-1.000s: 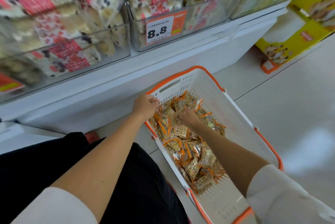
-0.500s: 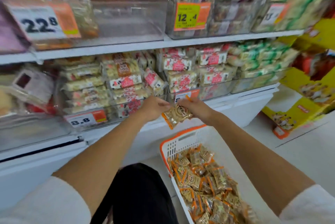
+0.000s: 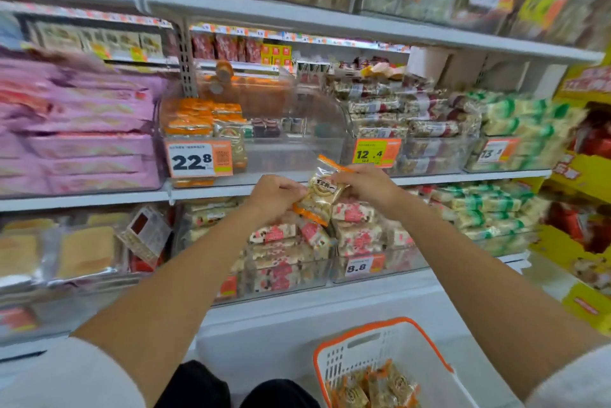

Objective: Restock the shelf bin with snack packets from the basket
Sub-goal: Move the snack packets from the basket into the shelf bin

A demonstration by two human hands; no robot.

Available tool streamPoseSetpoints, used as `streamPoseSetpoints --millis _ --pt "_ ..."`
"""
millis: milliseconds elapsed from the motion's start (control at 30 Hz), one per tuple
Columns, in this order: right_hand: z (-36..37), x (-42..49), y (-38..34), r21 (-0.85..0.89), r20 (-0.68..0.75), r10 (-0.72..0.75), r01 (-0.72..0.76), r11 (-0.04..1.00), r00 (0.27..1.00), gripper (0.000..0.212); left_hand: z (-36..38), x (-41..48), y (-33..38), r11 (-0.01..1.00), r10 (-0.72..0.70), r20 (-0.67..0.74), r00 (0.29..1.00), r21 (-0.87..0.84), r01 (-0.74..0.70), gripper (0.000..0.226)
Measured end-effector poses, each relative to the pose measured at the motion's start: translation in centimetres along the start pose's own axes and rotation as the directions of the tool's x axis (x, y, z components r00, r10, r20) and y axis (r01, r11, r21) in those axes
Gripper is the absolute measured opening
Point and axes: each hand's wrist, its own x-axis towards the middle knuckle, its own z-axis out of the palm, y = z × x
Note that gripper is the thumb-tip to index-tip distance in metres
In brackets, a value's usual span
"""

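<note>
Both my hands hold a small bunch of orange-edged snack packets [image 3: 322, 194] between them, just below the front lip of a clear shelf bin [image 3: 284, 156]. My left hand [image 3: 276, 197] grips the packets from the left, and my right hand [image 3: 362, 184] pinches them from the right. The bin carries a 22.8 price tag and holds a few matching orange packets [image 3: 198, 120] at its left end; the rest of its floor is bare. On the floor at the bottom, the white basket with an orange rim [image 3: 380, 325] holds several more of these packets [image 3: 373, 388].
Neighbouring clear bins hold nougat-style bars [image 3: 380, 117], green packs [image 3: 515, 120] and pink packs [image 3: 82, 130]. A lower shelf of red-and-white packets [image 3: 297, 242] lies under my hands. Yellow display boxes [image 3: 585, 176] stand at the right.
Both hands rose from the basket with the packets to the height of the 22.8 bin. My view has tilted upward, so the basket has dropped to the frame's bottom edge.
</note>
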Motion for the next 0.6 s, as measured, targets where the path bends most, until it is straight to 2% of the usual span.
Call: streamPoseSetpoints --millis 67,167,233,333,500,600 --pt "0.2 1.1 -2.3 -0.031 0.02 -0.043 0.043 0.999 0.999 0.016 -2.0 0.3 1.8 0.999 0.024 0.018 1.0 0.026 -0.025 0.017" --pt "0.7 3.3 -5.2 -0.05 0.035 -0.094 0.096 0.994 0.995 0.018 -5.2 1.3 4.4 0.972 0.158 -0.014 0.987 0.179 -0.153 0.024" --pt "1.3 4.8 -7.2 -0.055 0.025 -0.143 0.145 0.988 0.989 0.019 -7.2 2.1 6.0 0.953 0.221 -0.049 0.974 0.222 -0.205 0.024" --pt "2.1 7.7 -9.6 -0.048 -0.012 -0.23 0.229 0.972 0.973 0.015 -9.8 4.1 7.8 0.946 0.255 -0.122 0.959 0.235 -0.221 0.023" --pt "4.5 12.8 -11.8 -0.01 -0.039 -0.23 0.23 0.973 0.972 0.018 -13.8 8.0 8.4 0.951 0.236 -0.184 0.954 0.246 -0.188 0.029" --pt "6.7 15.0 -11.6 -0.029 0.01 -0.217 0.217 0.976 0.976 0.011 -15.5 9.7 7.4 0.903 0.273 -0.178 0.946 0.387 -0.188 0.034"
